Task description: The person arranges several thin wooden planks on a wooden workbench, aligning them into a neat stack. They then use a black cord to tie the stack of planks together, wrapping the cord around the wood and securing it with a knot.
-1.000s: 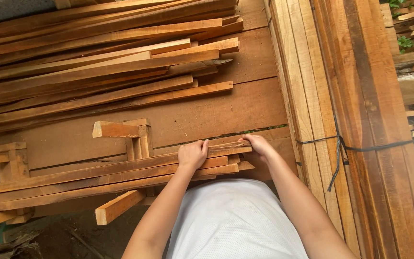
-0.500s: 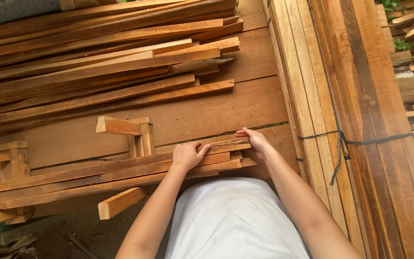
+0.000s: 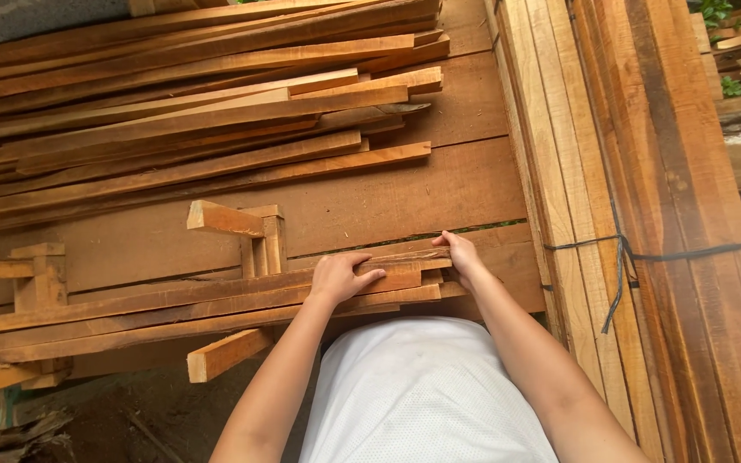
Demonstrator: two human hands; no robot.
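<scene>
Your left hand point(image 3: 339, 277) lies flat, fingers spread, on top of a short stack of rough-sawn wooden slats point(image 3: 173, 300), pressing rather than gripping. Your right hand point(image 3: 460, 255) curls loosely over the stack's right end, fingertips on the top slat; whether it truly clasps it, you cannot tell. The slats are long, thin and reddish-brown, resting on a small wooden rack point(image 3: 255, 236) at the near edge of wide planks point(image 3: 439, 193). Behind lies a bigger pile of slats point(image 3: 190, 111); to the right, a bundle of boards point(image 3: 645, 171) tied with dark cord point(image 3: 619, 257).
</scene>
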